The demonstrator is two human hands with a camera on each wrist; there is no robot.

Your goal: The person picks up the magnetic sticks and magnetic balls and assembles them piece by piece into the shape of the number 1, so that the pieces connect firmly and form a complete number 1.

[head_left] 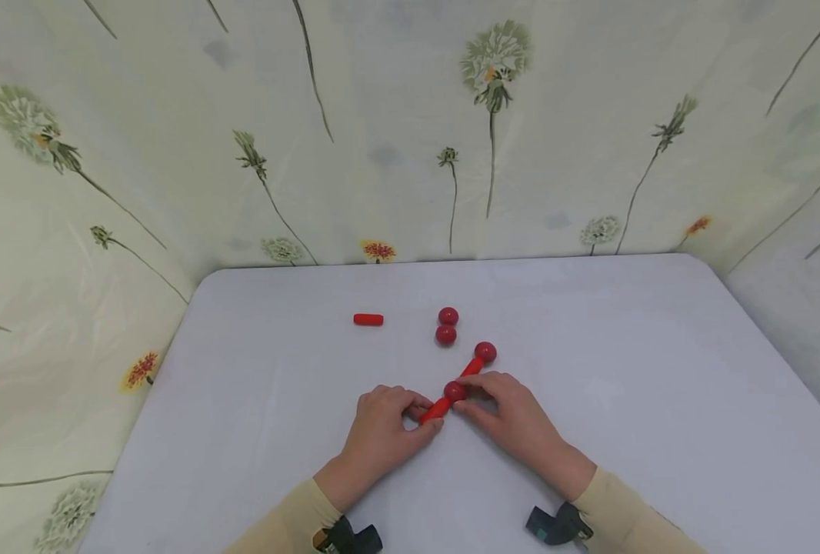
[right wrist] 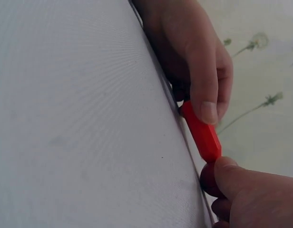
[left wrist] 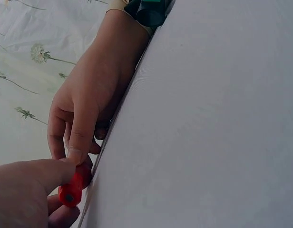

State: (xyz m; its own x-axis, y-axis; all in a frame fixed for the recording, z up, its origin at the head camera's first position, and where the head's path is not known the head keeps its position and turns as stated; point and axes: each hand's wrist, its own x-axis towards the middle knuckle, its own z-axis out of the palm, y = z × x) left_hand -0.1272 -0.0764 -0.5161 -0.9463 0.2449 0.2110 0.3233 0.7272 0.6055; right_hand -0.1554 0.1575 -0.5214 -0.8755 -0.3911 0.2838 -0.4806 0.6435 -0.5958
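Observation:
Near the middle of the white table, a chain of red pieces slants away to the right. Its near red rod point(head_left: 435, 410) is pinched between thumb and fingers of my left hand point(head_left: 385, 427). At the rod's far end, my right hand point(head_left: 517, 415) pinches a dark red ball point(head_left: 455, 391) with thumb and fingertips. Past that ball run a second red rod point(head_left: 473, 367) and an end ball point(head_left: 485, 352). In the right wrist view the near rod point(right wrist: 201, 133) shows flat facets and meets the ball point(right wrist: 209, 181). A dark round spot marks the rod's end point(left wrist: 69, 197) in the left wrist view.
Two more red balls point(head_left: 446, 334) sit together beyond the chain. One loose red rod point(head_left: 368, 319) lies farther left on the white table point(head_left: 244, 369). Behind the table's back edge hangs a flower-printed cloth point(head_left: 396, 115). Dark wrist cameras point(head_left: 558, 525) are strapped at both sleeves.

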